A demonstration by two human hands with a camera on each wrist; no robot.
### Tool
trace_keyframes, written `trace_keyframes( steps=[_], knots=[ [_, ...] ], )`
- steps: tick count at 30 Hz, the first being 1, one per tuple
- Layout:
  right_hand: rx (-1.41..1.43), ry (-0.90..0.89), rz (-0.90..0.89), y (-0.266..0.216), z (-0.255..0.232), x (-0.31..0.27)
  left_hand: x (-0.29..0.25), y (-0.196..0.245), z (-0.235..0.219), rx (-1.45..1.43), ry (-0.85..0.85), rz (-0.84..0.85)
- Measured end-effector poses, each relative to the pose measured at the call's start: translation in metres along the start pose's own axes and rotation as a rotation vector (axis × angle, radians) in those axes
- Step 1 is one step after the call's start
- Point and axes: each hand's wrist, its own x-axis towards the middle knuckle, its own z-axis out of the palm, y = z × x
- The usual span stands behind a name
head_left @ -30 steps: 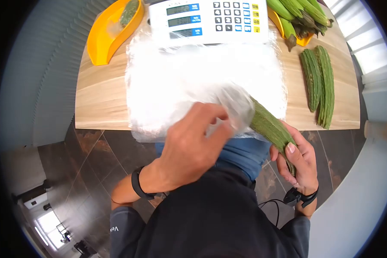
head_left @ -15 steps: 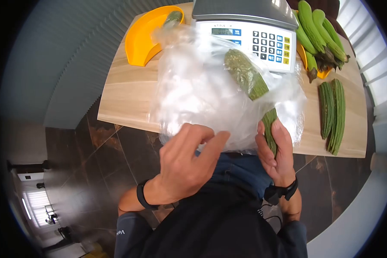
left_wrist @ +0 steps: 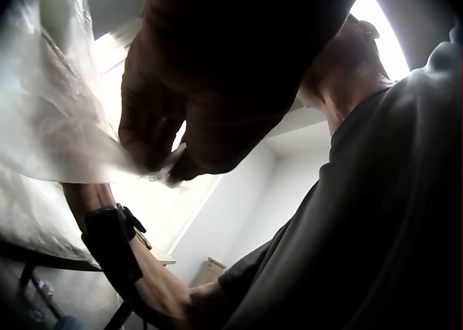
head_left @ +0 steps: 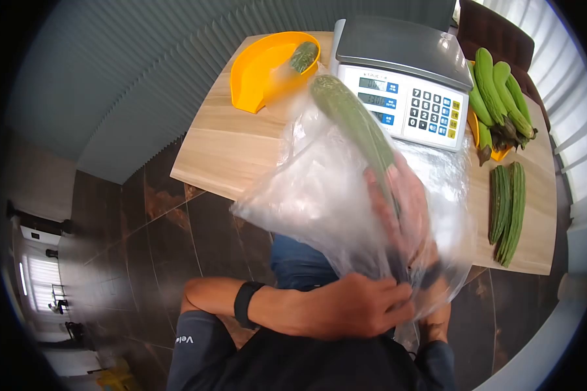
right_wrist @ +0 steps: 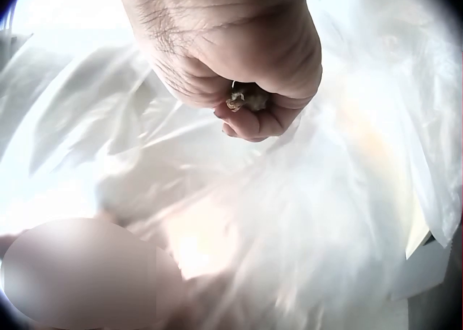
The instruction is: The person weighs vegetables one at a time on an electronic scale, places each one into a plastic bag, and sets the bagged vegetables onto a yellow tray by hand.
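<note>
A long green loofah gourd [head_left: 352, 117] sits inside a clear plastic bag [head_left: 300, 195], tilted with its blunt end toward the scale. My right hand [head_left: 407, 205], also inside the bag, grips the gourd by its narrow end. In the right wrist view the stem tip [right_wrist: 249, 98] shows within the curled fingers of that hand [right_wrist: 239, 48]. Low in front of my body, my left hand [head_left: 359, 305] pinches the bag's edge beside my right forearm. The left wrist view shows the bag film [left_wrist: 87, 156] running to the left fingertips, with that hand [left_wrist: 210, 77] in dark shadow.
A digital scale [head_left: 404, 45] stands at the back of the wooden table [head_left: 205, 156]. Left of it lies a yellow scoop [head_left: 251, 72] with a green wrapped piece [head_left: 304, 57]. At right are several long green vegetables [head_left: 496, 91] and two ridged gourds [head_left: 515, 208]. Bag film [head_left: 447, 179] covers the table's middle.
The bag has come down over the gourd and my right hand to the wrist. My left hand has moved right and toward my body with the bag's edge. The head view has shifted.
</note>
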Motion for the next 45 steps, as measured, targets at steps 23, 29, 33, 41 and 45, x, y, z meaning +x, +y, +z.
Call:
trace_keyframes(
  steps=[23,29,33,41,45],
  knots=[
    [-0.328,0.836,-0.885,-0.023,-0.043,-0.099,-0.043,-0.103,-0.075,-1.094,1.197,-0.737],
    [-1.446,0.095,-0.920,-0.043,0.053,-0.044,0.009,-0.065,-0.062,-0.954,1.159,-0.689],
    [-1.107,-0.185,-0.479,-0.016,0.053,-0.019,0.017,-0.056,-0.069,-0.944,1.214,-0.381],
    [-0.863,-0.773,-0.509,0.006,0.038,-0.006,-0.020,-0.055,-0.110,-2.216,1.044,0.126],
    [-0.766,-0.751,-0.207,-0.016,0.016,0.004,-0.037,-0.070,-0.092,-1.879,0.683,-0.292]
  ],
)
